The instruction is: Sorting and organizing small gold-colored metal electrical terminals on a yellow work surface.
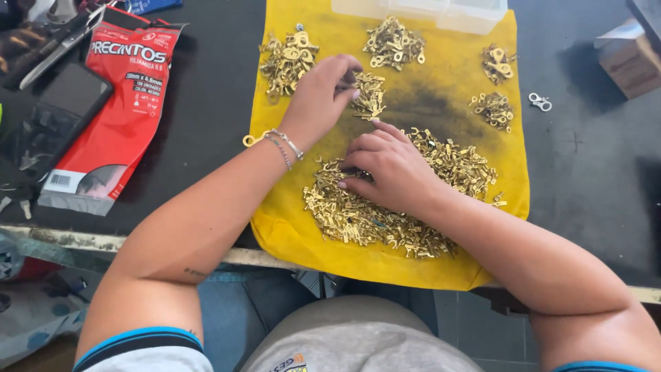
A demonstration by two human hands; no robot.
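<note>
Sorting brass terminals on a yellow cloth (509, 186): the left hand (320, 96) pinches a terminal over a small pile (368, 96), fingers together, while the right hand (389, 169) rests spread on the big heap (372, 220). Next likely needs another picked out.

Single head-worn view: looks steeply down from above the person's lap onto the yellow cloth (406, 103), close range. Cloth fills frame centre; dark table (585, 172) extends either side of it; floor and the person's knees show below its near edge.
</note>
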